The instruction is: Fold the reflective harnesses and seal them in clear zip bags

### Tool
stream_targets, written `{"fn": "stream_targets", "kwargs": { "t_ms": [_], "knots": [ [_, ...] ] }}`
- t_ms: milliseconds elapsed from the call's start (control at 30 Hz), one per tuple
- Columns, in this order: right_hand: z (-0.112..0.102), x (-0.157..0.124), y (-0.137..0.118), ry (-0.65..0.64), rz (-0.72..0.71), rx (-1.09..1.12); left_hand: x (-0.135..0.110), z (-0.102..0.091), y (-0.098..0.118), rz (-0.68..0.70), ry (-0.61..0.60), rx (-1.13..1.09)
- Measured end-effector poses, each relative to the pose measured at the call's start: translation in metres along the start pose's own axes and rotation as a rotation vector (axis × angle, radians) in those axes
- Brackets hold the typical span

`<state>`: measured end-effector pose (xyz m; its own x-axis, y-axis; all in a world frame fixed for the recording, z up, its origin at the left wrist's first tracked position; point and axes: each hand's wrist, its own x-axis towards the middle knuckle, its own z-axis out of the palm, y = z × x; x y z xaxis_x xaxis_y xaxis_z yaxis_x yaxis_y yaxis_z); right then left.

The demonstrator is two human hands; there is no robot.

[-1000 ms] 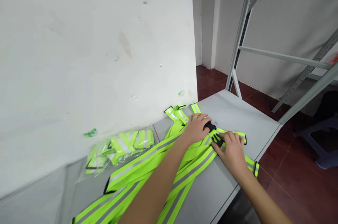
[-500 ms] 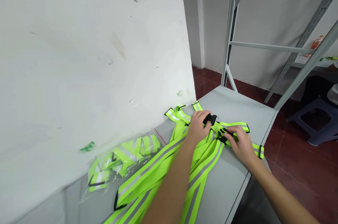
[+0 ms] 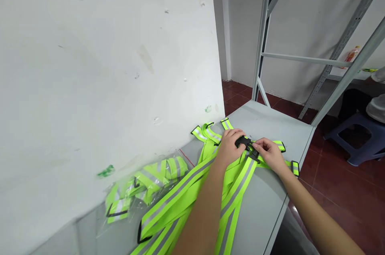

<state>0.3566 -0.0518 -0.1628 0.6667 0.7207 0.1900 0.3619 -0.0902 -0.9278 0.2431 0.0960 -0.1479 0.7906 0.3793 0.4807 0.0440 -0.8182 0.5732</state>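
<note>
My left hand (image 3: 231,146) grips one half of a black side-release buckle (image 3: 242,141) between thumb and fingers. The pronged half (image 3: 253,150) is pinched in my right hand (image 3: 270,154), close against the first half. Whether the two are fully joined I cannot tell. Both pieces belong to neon-yellow reflective straps (image 3: 237,191) with grey stripes, which lie in a long bundle on the grey table under my forearms. Looped strap ends with black sliders (image 3: 295,168) spread around my hands.
A clear plastic bag (image 3: 150,179) holding a similar folded strap lies left of the bundle. A white board (image 3: 120,66) stands along the table's back. Behind are a metal rack (image 3: 261,46), a blue stool (image 3: 355,142) and a seated person, partly visible.
My right hand has brought the pronged buckle half up and left against the half in my left hand; a gap showed between them before. The view has shifted slightly.
</note>
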Motion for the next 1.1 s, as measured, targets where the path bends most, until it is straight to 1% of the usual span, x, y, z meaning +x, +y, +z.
{"fn": "stream_targets", "kwargs": {
  "t_ms": [133,300,500,600,733,967,1033,1100],
  "knots": [
    [-0.002,-0.003,0.002,0.02,0.027,0.016,0.001,-0.003,-0.001,-0.029,-0.015,-0.055],
    [-0.002,-0.003,0.0,0.01,0.048,0.042,0.0,-0.003,0.0,-0.043,-0.056,-0.042],
    [0.001,0.0,0.003,0.02,0.065,0.123,-0.001,-0.003,0.004,-0.021,-0.089,-0.05],
    [0.002,0.001,0.005,0.041,0.066,0.174,0.001,-0.004,0.007,-0.026,-0.158,-0.049],
    [0.001,0.003,0.006,0.038,0.072,0.205,0.003,-0.007,0.015,-0.051,-0.262,-0.063],
    [0.003,0.004,0.003,0.013,0.088,0.167,0.006,-0.013,0.025,-0.051,-0.321,-0.109],
    [0.005,0.004,0.003,0.004,0.084,0.132,0.008,-0.015,0.025,-0.068,-0.352,-0.139],
    [0.006,0.004,0.003,0.009,0.077,0.082,0.009,-0.018,0.021,-0.105,-0.339,-0.172]
  ]
}}
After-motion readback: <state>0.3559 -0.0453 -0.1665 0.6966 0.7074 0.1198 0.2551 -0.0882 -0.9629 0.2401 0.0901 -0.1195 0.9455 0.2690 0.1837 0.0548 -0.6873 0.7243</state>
